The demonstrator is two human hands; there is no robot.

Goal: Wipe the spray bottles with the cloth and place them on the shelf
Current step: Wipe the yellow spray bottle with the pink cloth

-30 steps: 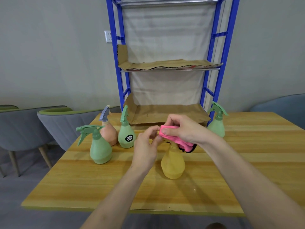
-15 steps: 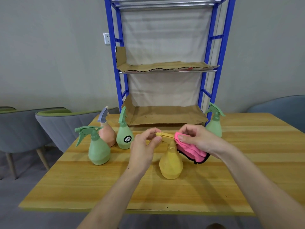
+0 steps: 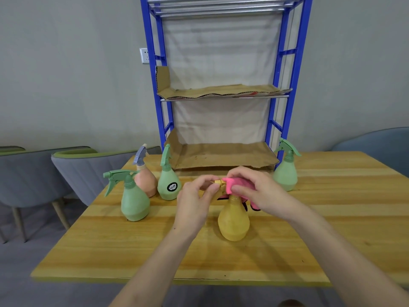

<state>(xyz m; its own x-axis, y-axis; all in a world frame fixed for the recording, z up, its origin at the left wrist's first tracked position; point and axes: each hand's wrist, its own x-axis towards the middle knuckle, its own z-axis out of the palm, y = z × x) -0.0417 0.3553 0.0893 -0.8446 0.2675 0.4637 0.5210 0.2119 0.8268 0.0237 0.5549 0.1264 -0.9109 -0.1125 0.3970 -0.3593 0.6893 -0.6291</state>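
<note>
A green spray bottle (image 3: 135, 202) stands left of my left hand (image 3: 194, 202), which pinches the yellow bottle's (image 3: 233, 220) nozzle. At right, my right hand (image 3: 259, 193) clamps the pink cloth (image 3: 234, 183) over its trigger head, with the blue shelf (image 3: 159, 111) beyond.

We have one view only, worn on the head. It faces forward and tilts down across the pale wooden table (image 3: 343, 191) toward the blue metal shelf rack (image 3: 159, 120) standing against the grey wall (image 3: 66, 85). The wide lens sits close: our left hand (image 3: 194, 202) and right hand (image 3: 263, 193) meet near mid-frame, forearms entering from the bottom edge.
</note>
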